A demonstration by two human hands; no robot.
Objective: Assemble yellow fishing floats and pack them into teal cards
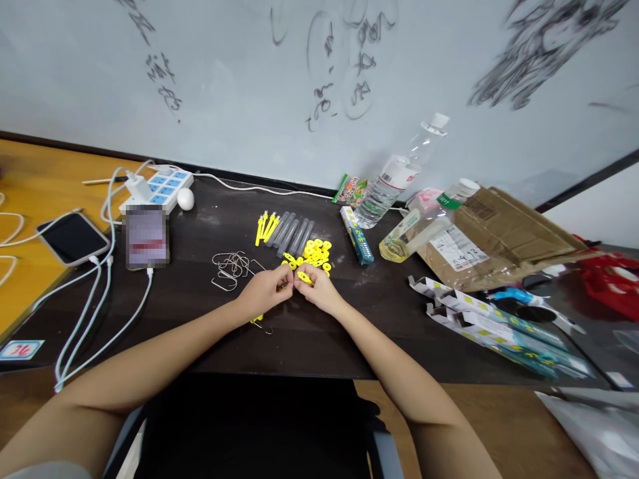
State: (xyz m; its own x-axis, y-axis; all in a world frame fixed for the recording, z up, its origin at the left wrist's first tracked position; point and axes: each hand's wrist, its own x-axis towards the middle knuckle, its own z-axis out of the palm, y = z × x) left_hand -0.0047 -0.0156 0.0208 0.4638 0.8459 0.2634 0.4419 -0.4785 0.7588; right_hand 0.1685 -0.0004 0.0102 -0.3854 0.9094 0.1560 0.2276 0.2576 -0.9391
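My right hand (320,290) pinches a small yellow plastic piece (305,277) with a hole in it. Close against it, my left hand (267,291) is closed in a pinch; a trace of yellow shows at its fingertips, but what it holds I cannot make out. Just beyond the fingers lies a pile of yellow plastic rings (317,251). Behind it are several clear tubes (289,231) and yellow sticks (267,227). Bent metal wire hooks (232,267) lie left of my left hand. Below that wrist is another yellow piece (257,319) with a thin wire.
A water bottle (392,183), a second bottle (417,226) and a narrow box (356,235) stand or lie at right. Beyond are a cardboard parcel (504,233) and flattened boxes (499,329). Left are two phones (74,238), a power strip (172,186) and white cables (82,326).
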